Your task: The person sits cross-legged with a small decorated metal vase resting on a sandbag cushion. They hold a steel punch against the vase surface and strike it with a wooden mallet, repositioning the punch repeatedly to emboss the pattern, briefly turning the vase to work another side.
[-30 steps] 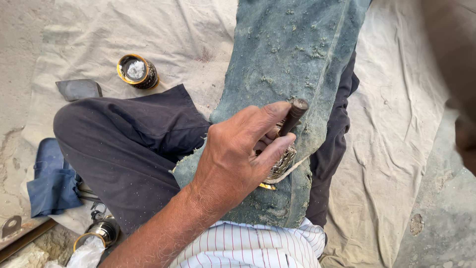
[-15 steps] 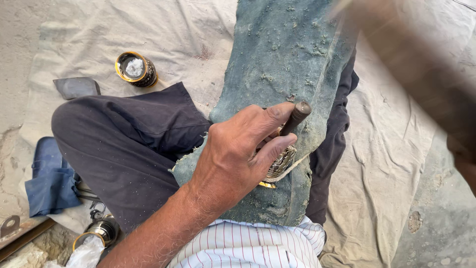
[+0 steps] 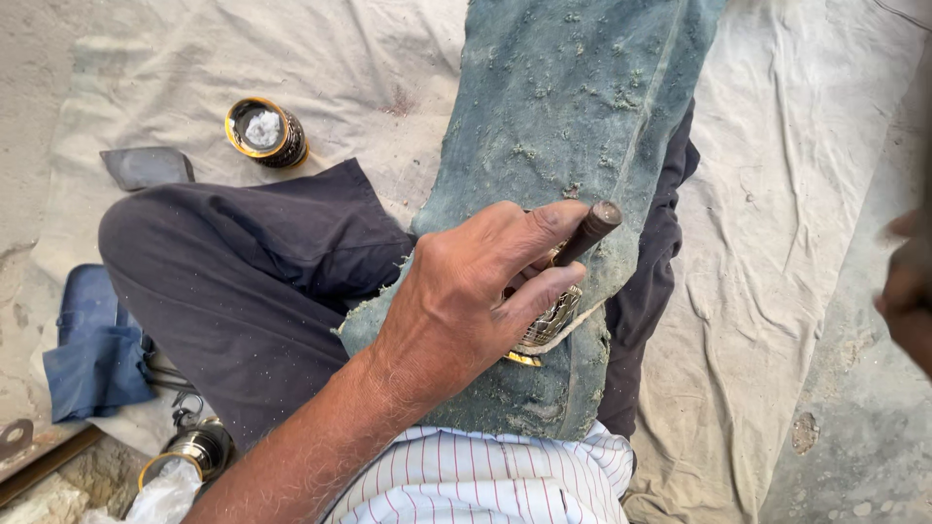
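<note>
my right hand (image 3: 908,301) is now down at the right edge of view, a dark blur beside the cloth. half a second ago it streaked across the upper right corner; a second ago only a sliver showed there. my view has drifted slightly toward the right.

Your left hand (image 3: 466,301) sits near the centre of the view, its bare forearm running down toward seven o'clock to the lower edge. The back of the hand faces up, the wrist straight. The fingers (image 3: 544,225) point toward two o'clock and curl closed in a firm pinch. Your right hand (image 3: 911,296) shows only as a blurred shape at three o'clock, its grip unreadable.
</note>
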A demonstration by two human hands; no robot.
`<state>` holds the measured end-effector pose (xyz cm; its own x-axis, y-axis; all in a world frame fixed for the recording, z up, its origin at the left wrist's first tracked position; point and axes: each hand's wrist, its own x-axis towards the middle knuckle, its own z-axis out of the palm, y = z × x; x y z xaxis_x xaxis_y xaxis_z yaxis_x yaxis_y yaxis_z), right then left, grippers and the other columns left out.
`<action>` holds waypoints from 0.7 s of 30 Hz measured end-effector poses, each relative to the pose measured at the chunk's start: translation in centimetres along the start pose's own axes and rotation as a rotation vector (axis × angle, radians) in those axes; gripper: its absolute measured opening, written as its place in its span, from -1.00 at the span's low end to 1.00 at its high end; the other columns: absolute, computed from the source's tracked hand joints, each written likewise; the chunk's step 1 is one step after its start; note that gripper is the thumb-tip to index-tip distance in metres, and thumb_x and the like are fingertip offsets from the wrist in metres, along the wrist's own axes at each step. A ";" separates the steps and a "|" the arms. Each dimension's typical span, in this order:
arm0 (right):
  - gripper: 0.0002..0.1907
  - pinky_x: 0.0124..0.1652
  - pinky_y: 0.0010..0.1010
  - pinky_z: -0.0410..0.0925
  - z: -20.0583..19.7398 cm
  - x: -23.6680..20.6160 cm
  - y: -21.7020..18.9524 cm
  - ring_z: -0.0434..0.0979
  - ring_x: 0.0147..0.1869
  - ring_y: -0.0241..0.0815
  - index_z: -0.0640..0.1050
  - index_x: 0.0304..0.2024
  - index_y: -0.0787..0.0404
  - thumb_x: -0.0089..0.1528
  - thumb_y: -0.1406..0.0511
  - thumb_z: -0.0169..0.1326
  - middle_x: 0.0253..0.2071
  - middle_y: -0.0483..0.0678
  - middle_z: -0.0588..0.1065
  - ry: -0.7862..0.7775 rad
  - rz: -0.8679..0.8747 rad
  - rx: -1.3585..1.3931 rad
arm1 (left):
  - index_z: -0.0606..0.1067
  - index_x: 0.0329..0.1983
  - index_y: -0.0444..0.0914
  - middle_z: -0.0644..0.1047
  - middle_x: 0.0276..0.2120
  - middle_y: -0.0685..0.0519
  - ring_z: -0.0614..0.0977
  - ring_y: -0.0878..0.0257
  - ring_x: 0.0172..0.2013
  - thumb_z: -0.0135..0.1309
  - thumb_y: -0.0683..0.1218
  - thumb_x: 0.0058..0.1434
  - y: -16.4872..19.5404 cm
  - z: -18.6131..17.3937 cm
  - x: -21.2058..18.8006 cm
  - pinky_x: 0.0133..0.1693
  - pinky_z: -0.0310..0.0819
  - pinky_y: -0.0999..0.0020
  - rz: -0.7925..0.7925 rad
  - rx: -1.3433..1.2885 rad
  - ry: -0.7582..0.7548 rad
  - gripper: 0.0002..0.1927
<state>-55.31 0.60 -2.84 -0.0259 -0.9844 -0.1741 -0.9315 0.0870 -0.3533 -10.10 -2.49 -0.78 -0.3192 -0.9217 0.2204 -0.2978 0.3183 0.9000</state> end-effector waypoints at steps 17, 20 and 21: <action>-0.46 -0.59 -0.35 0.32 -1.0 -1.7 1.0 0.34 -0.61 -0.24 0.27 0.28 0.29 0.28 0.53 0.10 -0.53 -0.04 0.32 -0.039 0.039 -0.007 | 0.42 0.30 -0.14 0.50 -0.33 0.05 0.59 0.22 -0.36 0.25 -0.06 0.33 -1.0 -0.8 0.3 -0.31 0.58 0.29 0.111 0.027 -0.025 -0.51; -0.45 -0.61 -0.36 0.31 -1.2 -1.8 1.2 0.33 -0.62 -0.25 0.26 0.29 0.28 0.28 0.53 0.10 -0.54 -0.04 0.31 -0.021 0.050 0.002 | 0.44 0.29 -0.13 0.52 -0.32 0.07 0.61 0.21 -0.34 0.23 -0.06 0.34 -1.0 -0.9 0.3 -0.29 0.59 0.29 0.118 0.029 -0.040 -0.54; -0.45 -0.61 -0.36 0.31 -1.3 -1.9 1.3 0.33 -0.63 -0.25 0.26 0.29 0.28 0.28 0.53 0.10 -0.54 -0.04 0.31 -0.023 0.052 0.002 | 0.43 0.29 -0.14 0.53 -0.30 0.07 0.61 0.21 -0.33 0.24 -0.06 0.35 -1.0 -0.9 0.3 -0.29 0.59 0.29 0.112 0.014 -0.034 -0.54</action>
<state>-56.90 2.41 -1.80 -0.0659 -0.9749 -0.2129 -0.9282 0.1381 -0.3454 -9.08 -3.28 -1.29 -0.3813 -0.8723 0.3060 -0.2712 0.4220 0.8651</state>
